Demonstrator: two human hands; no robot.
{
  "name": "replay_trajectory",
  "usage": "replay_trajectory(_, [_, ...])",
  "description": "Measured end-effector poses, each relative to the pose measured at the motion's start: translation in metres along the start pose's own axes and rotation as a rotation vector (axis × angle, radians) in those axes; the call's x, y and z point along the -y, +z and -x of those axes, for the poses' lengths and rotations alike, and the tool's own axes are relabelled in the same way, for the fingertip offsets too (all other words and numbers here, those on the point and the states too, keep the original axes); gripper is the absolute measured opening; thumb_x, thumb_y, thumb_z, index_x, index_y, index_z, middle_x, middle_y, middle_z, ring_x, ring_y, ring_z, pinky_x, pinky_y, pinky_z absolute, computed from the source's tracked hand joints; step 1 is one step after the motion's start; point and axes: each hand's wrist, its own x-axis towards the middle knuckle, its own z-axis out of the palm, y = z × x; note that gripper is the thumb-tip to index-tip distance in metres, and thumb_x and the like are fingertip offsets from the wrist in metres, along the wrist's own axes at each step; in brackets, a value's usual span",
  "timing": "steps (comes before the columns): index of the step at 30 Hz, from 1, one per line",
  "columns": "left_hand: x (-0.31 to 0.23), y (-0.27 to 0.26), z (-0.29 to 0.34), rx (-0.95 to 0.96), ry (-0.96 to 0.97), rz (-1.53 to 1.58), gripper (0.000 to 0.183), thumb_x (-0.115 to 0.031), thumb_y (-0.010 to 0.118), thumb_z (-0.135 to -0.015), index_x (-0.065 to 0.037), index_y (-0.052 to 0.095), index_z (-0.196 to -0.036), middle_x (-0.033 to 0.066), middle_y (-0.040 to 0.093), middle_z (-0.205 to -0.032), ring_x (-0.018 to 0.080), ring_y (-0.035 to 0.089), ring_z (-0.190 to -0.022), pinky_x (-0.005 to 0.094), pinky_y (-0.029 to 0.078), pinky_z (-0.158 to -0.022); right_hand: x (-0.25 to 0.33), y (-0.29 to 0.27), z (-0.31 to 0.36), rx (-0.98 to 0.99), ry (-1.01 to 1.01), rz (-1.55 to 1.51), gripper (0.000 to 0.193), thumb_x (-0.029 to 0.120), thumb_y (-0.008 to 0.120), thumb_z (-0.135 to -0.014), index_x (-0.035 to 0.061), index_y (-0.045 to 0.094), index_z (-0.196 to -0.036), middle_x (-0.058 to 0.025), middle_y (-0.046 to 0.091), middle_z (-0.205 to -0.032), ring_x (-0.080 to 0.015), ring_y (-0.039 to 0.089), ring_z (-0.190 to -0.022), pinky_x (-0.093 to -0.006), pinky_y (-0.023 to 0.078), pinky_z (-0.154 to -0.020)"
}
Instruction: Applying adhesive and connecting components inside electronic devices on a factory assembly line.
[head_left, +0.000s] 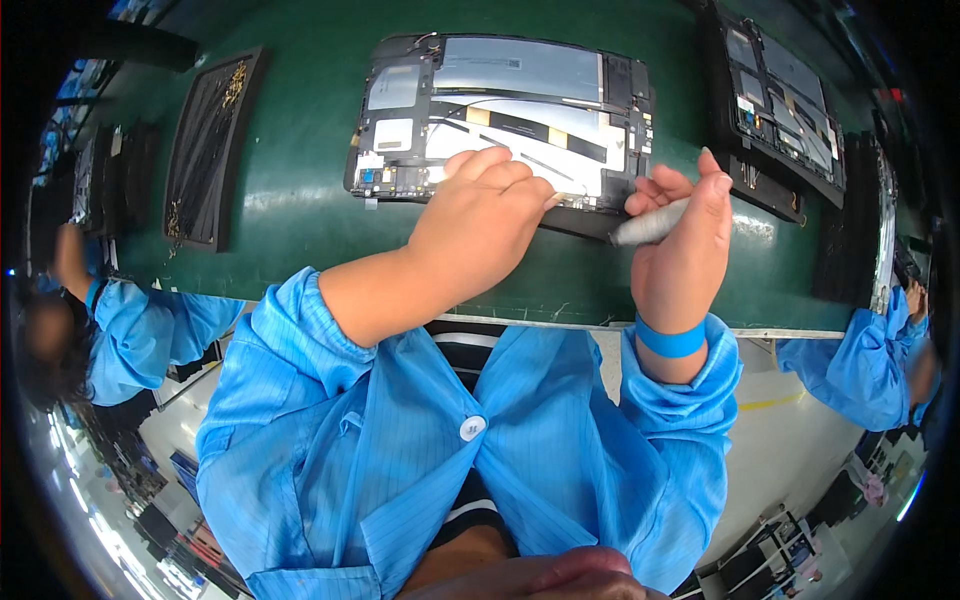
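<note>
While the right hand (688,245) is grasping a white cylinder (648,225), the left hand (482,212), grip unclear, is touching a fragile-looking device (515,118), best held edgewise.

The green table (310,110) stretches across the view, and beyond its near edge lies a pale floor (785,450) with a yellow line (772,402), while white lights (100,530) shine at lower left.
</note>
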Motion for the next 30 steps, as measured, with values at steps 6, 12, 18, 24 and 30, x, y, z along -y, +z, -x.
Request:
replay_trajectory(6, [0.001, -0.001, -0.002, 0.125, -0.046, 0.029, 0.011, -0.009, 0.058, -0.068, -0.008, 0.058, -0.079, 0.0081, 0.055, -0.079, 0.028, 0.048, -0.085, 0.0369, 0.036, -0.076, -0.021, 0.005, 0.0, -0.037, -0.327, 0.334, 0.052, 0.044, 0.029, -0.085, -0.002, 0.032, -0.109, -0.0149, 0.056, -0.084, -0.016, 0.052, -0.07, -0.0262, 0.042, -0.066])
replay_trajectory(12, [0.0, -0.001, -0.004, 0.137, -0.059, 0.008, 0.012, -0.009, 0.059, -0.067, -0.009, 0.058, -0.079, 0.0081, 0.054, -0.079, 0.0282, 0.048, -0.085, 0.0369, 0.036, -0.076, -0.035, -0.001, -0.003, 0.045, -0.45, 0.341, 0.024, 0.016, 0.034, -0.087, -0.0009, 0.036, -0.104, -0.0107, 0.057, -0.084, -0.0131, 0.052, -0.076, -0.0246, 0.041, -0.07])
replay_trajectory(18, [0.001, -0.002, -0.004, 0.143, -0.063, -0.014, 0.013, -0.009, 0.059, -0.066, -0.009, 0.058, -0.08, 0.008, 0.054, -0.079, 0.0289, 0.048, -0.084, 0.037, 0.036, -0.075, -0.039, 0.0, -0.005, 0.062, -0.47, 0.328, 0.021, 0.013, 0.036, -0.086, -0.001, 0.037, -0.102, -0.0104, 0.057, -0.083, -0.0133, 0.052, -0.075, -0.0247, 0.04, -0.07])
replay_trajectory(24, [-0.001, -0.004, -0.006, 0.17, -0.055, -0.006, 0.015, -0.007, 0.058, -0.065, -0.008, 0.057, -0.079, 0.0076, 0.054, -0.078, 0.028, 0.048, -0.084, 0.0365, 0.036, -0.075, -0.046, -0.004, -0.008, 0.125, -0.557, 0.344, 0.018, 0.011, 0.04, -0.084, -0.0012, 0.04, -0.098, -0.0101, 0.056, -0.081, -0.0162, 0.052, -0.072, -0.0258, 0.041, -0.068])
replay_trajectory(30, [0.001, -0.005, -0.004, 0.158, -0.018, -0.007, 0.016, -0.009, 0.052, -0.061, -0.008, 0.058, -0.076, 0.0042, 0.051, -0.069, 0.0219, 0.048, -0.074, 0.0339, 0.037, -0.067, -0.022, 0.013, -0.003, 0.388, -0.686, 0.774, 0.017, 0.018, 0.051, -0.076, 0.0022, 0.054, -0.081, -0.0152, 0.054, -0.075, -0.0308, 0.053, -0.069, -0.0352, 0.042, -0.06])
